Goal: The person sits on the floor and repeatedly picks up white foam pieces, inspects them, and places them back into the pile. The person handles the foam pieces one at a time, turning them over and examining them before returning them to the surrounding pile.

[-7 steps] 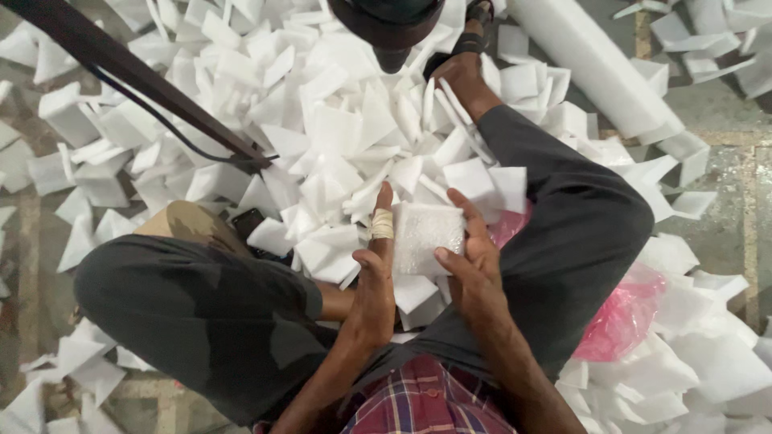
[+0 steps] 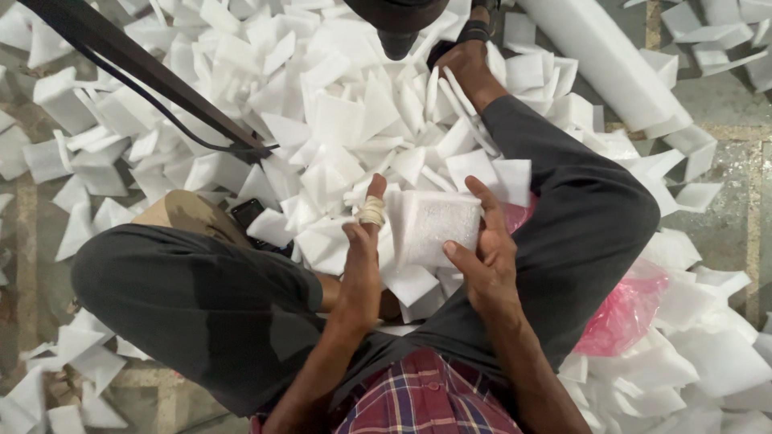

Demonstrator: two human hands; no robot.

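White foam sheet (image 2: 434, 225) pinched between both hands: left hand (image 2: 362, 257), right hand (image 2: 486, 257), fingers half-curled.

Head view, straight down, close overhead.

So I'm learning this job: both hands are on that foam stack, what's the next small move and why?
Probably square the foam stack between both palms: the left hand and right hand grip its sides, and its sheet edges look uneven.
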